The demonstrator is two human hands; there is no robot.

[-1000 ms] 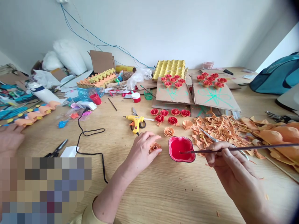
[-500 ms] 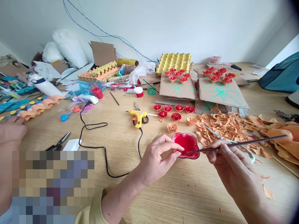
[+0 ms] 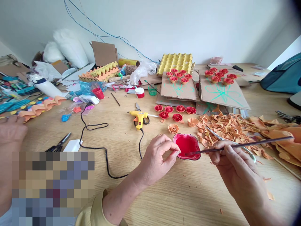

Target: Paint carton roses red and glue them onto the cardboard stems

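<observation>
My right hand grips a thin dark paintbrush by its handle, which slants up to the right. The brush's tip is over a small scalloped bowl of red paint. Beside the bowl's left rim, thumb and fingertips of my left hand are pinched together, just left of the bristles. Whatever they hold, if anything, is too small to make out. Behind the bowl sit an unpainted orange paper-pulp rose, a stack of orange cups and several red-painted roses.
Orange scraps with scissors lie right of the bowl. A yellow glue gun trails its black cord near my left forearm. Cardboard sheets hold more red roses. Another person's hand rests at far left.
My left fingertips have shifted slightly left, away from the bristles. The brush has moved a little to the right, its tip still over the paint bowl.
</observation>
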